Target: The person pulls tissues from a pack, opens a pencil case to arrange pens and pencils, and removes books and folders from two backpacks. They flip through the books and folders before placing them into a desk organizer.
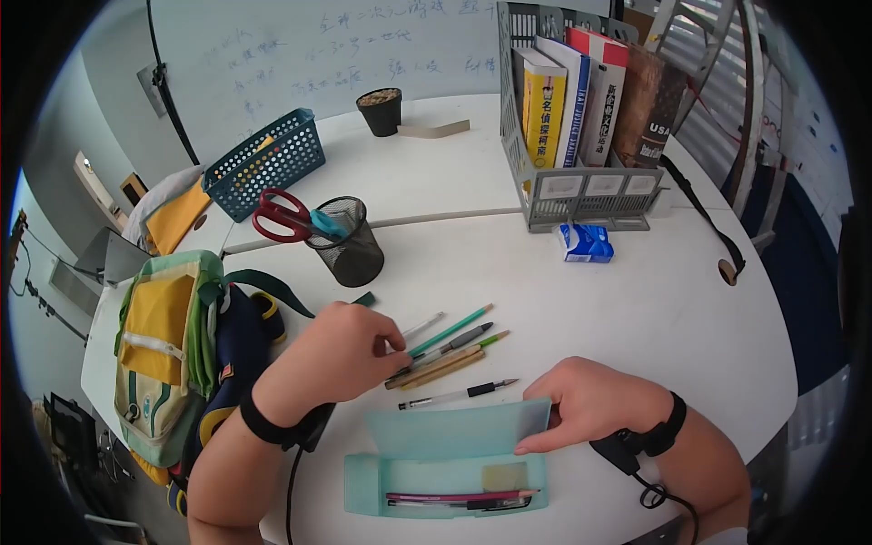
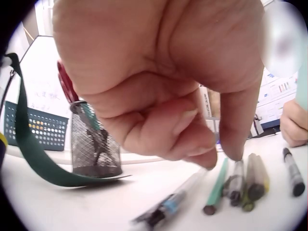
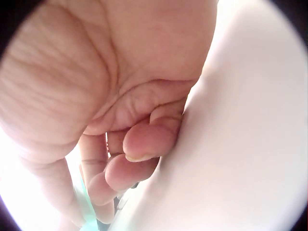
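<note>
My left hand (image 1: 350, 350) is over a loose group of pens and pencils, thumb and forefinger apart. In the left wrist view its fingertips are close above a green pencil (image 2: 216, 190) and a grey pen (image 2: 236, 180). Brown pencils (image 1: 436, 371) lie beside these, and a black-and-clear pen (image 1: 459, 394) lies nearer the case. My right hand (image 1: 590, 400) grips the raised lid (image 1: 454, 429) of a translucent teal pencil case (image 1: 359, 486), thumb in front and fingers behind. Inside the case are a pink pencil (image 1: 436, 497), a dark pen and a yellowish block (image 1: 504, 478).
A mesh pen cup (image 1: 352, 259) with red-handled scissors (image 1: 282, 216) stands behind the left hand. A backpack (image 1: 163, 354) is at left, its green strap reaching toward the pens. Further back are a blue basket (image 1: 272, 163), a plant pot (image 1: 380, 113), a book rack (image 1: 590, 213) and a blue packet (image 1: 586, 243).
</note>
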Demonstrator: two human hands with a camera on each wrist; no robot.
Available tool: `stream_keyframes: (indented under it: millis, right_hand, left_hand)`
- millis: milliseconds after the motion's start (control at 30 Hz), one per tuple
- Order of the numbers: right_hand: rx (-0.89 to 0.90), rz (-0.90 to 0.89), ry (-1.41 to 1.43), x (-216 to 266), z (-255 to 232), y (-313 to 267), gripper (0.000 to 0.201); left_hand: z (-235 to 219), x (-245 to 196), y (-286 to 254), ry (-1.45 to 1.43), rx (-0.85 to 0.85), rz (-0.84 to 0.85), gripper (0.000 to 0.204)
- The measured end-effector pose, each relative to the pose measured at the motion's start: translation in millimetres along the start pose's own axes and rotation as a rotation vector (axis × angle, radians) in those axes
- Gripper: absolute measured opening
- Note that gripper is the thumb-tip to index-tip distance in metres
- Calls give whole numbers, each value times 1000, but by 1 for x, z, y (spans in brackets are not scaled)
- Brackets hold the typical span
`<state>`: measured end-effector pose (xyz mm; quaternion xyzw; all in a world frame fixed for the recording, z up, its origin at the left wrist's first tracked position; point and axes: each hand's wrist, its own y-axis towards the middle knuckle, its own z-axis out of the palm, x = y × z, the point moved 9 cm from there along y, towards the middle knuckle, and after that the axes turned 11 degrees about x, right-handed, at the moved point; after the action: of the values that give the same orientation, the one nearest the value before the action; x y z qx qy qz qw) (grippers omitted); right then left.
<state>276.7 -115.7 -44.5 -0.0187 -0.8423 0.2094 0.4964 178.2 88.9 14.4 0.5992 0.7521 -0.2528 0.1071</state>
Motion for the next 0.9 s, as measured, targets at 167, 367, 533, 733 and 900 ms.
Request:
stream_keyframes:
  millis: [167,367,533,733,900]
  right_hand:
    - [-20,-10,8,2,-1,0,38]
    - [-27,-19,3,4,-3,1,36]
    - [-51,-40,-2,1,-4,0,37]
    - [-90,-19,46,-4,-6,-1,39]
    - [-119,-3,102,-11,-5,0,44]
  left_hand:
    - [17,5,27,133,30,-18,15]
    - [20,5,24,209,82,-71,15]
    - [-16,-7,-4,98,-29,-38,15]
    - [-28,-26,-72,-465,-12,88,17]
    - [1,-48,-92,-409,64,294,26]
